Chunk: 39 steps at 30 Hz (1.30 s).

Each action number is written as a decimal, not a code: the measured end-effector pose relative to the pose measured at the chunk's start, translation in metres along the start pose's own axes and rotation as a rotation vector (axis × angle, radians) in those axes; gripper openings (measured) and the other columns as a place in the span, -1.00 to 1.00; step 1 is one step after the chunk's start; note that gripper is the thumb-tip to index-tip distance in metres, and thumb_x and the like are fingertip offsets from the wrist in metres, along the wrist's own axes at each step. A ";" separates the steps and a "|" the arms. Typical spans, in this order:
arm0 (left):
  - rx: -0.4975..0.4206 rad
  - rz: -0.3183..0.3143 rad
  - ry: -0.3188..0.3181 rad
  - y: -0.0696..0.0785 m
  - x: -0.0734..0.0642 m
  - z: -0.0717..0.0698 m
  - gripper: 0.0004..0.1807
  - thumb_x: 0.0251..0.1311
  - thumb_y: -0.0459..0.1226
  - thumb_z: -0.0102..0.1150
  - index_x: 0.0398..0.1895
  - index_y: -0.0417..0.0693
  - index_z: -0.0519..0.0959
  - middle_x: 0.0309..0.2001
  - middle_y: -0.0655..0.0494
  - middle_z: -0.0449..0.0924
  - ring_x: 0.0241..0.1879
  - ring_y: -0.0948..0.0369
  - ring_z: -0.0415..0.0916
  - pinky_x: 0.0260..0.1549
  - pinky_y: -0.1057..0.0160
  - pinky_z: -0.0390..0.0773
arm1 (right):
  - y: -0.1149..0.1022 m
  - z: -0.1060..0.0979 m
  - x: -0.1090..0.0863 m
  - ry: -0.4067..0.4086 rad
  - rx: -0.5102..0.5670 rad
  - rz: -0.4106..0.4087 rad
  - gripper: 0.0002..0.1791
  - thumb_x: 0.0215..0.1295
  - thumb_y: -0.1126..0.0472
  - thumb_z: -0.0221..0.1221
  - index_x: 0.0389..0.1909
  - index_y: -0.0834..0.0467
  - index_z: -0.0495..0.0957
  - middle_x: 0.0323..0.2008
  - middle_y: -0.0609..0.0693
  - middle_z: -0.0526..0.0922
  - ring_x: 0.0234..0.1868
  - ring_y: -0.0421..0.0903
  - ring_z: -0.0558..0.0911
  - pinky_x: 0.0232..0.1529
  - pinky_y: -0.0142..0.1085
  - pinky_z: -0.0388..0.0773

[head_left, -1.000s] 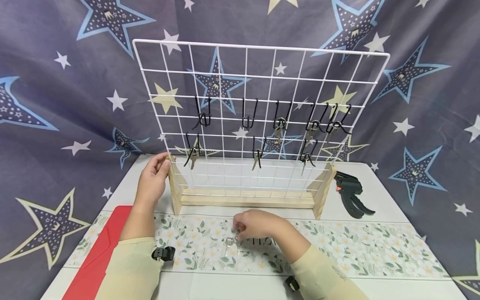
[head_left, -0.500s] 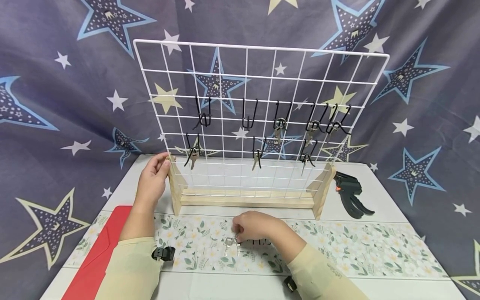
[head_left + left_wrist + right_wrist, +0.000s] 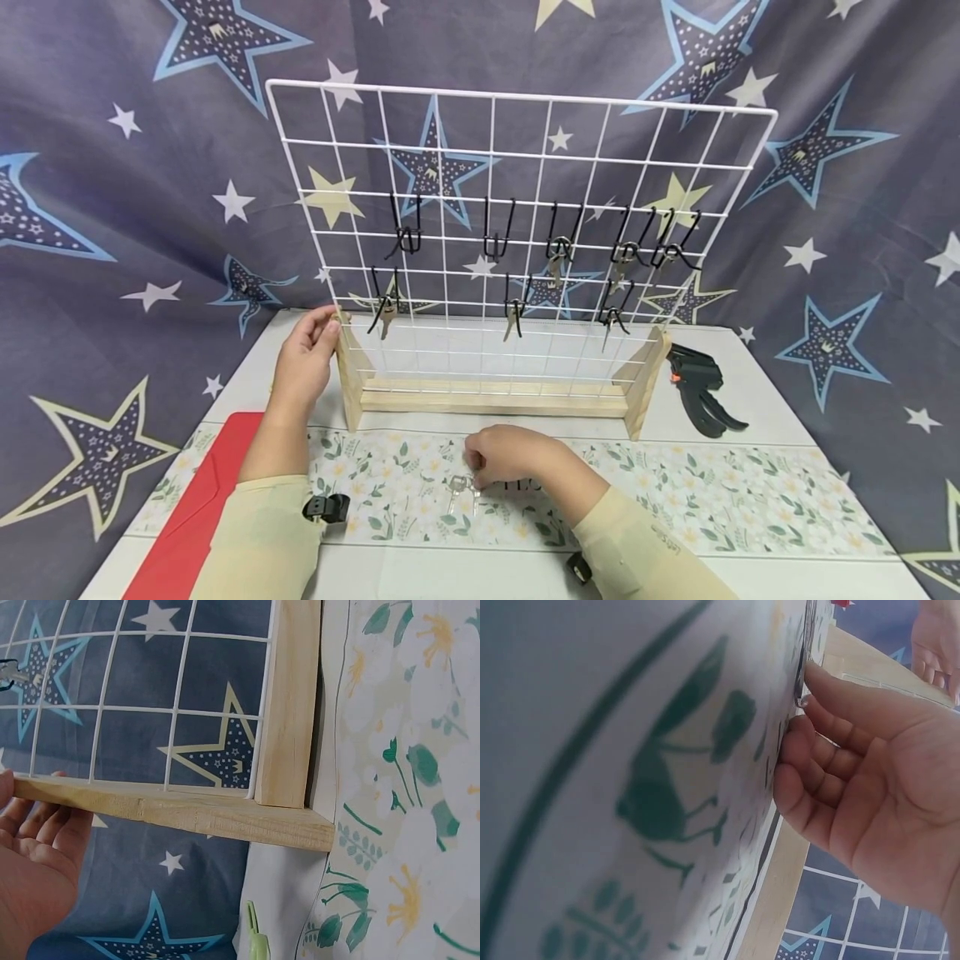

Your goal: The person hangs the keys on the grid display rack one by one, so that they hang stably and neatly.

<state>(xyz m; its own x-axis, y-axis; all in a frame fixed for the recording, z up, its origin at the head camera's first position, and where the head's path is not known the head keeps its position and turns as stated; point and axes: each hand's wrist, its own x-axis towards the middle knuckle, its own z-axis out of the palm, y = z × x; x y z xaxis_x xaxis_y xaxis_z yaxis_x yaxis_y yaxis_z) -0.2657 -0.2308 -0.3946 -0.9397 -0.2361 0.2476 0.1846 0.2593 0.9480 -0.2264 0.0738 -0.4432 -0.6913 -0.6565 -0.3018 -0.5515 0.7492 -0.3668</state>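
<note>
My left hand grips the upper end of the rack's left wooden side piece, thumb on the near side. In the left wrist view the fingers show behind that wood. Down on the floral strip, my right hand pinches a small set of silver keys between thumb and fingers. The right wrist view shows the keys' metal edge at the thumb tip, with the other fingers curled against the cloth. Above stands a white wire grid with black hooks, several carrying keys such as this one.
A black gun-shaped tool lies right of the rack. A red folder lies by the left forearm. The wooden crossbar runs low between the side pieces. A starry curtain hangs close behind the table.
My right hand shifts very slightly left, staying at the keys. The left hand keeps its grip on the side piece, and the rack stays put.
</note>
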 end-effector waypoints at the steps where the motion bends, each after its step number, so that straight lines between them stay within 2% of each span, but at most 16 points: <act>1: 0.002 0.001 0.001 0.000 0.000 0.000 -0.52 0.49 -0.05 -0.10 0.37 0.00 0.36 0.30 -0.03 0.47 0.14 0.43 0.43 0.28 0.32 0.43 | 0.000 0.000 0.000 0.001 0.000 0.000 -0.79 0.14 0.08 0.39 -0.48 -0.08 0.51 -0.53 -0.28 0.52 -0.50 -0.28 0.43 -0.44 -0.43 0.44; 6: -0.003 0.009 0.006 -0.001 0.001 0.000 -0.52 0.48 -0.03 -0.09 0.35 0.01 0.38 0.27 -0.01 0.50 0.12 0.45 0.44 0.27 0.30 0.44 | 0.000 0.000 -0.001 0.009 -0.004 -0.012 -0.76 0.19 0.11 0.36 -0.54 -0.08 0.48 -0.58 -0.26 0.50 -0.53 -0.27 0.41 -0.48 -0.43 0.40; 14: 0.005 0.005 0.006 -0.003 0.001 0.000 -0.52 0.47 -0.02 -0.09 0.35 0.02 0.39 0.26 0.01 0.50 0.11 0.45 0.44 0.28 0.28 0.45 | 0.001 -0.003 -0.005 0.023 -0.028 -0.013 -0.80 0.28 0.13 0.29 -0.49 -0.11 0.49 -0.56 -0.26 0.50 -0.50 -0.29 0.45 -0.45 -0.43 0.45; 23: 0.001 0.004 0.005 0.000 0.001 0.001 -0.52 0.49 -0.05 -0.10 0.37 -0.01 0.36 0.28 -0.05 0.48 0.12 0.43 0.44 0.31 0.20 0.43 | -0.003 -0.014 -0.012 0.056 0.011 -0.043 -0.82 0.30 0.20 0.24 -0.46 -0.06 0.48 -0.56 -0.24 0.51 -0.55 -0.30 0.47 -0.48 -0.43 0.48; 33: 0.000 0.003 0.006 -0.001 0.001 0.000 -0.52 0.49 -0.06 -0.10 0.37 -0.03 0.35 0.29 -0.06 0.47 0.12 0.44 0.44 0.24 0.36 0.46 | -0.005 -0.029 -0.022 0.165 0.019 -0.165 -0.82 0.30 0.22 0.19 -0.47 -0.08 0.49 -0.54 -0.29 0.50 -0.49 -0.32 0.44 -0.38 -0.47 0.48; 39: -0.008 -0.001 -0.001 0.003 0.000 0.001 -0.54 0.51 -0.11 -0.10 0.38 -0.06 0.35 0.28 -0.10 0.47 0.11 0.42 0.44 0.18 0.45 0.47 | -0.006 -0.034 -0.027 0.221 0.081 -0.183 -0.83 0.38 0.16 0.17 -0.42 -0.12 0.48 -0.49 -0.30 0.52 -0.48 -0.34 0.48 -0.39 -0.46 0.52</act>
<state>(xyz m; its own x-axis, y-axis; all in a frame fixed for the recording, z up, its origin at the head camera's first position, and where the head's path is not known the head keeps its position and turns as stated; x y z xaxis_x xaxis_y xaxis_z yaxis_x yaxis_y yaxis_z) -0.2649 -0.2290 -0.3919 -0.9401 -0.2357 0.2462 0.1857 0.2517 0.9498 -0.2204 0.0893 -0.4029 -0.6738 -0.7384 -0.0284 -0.6433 0.6051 -0.4690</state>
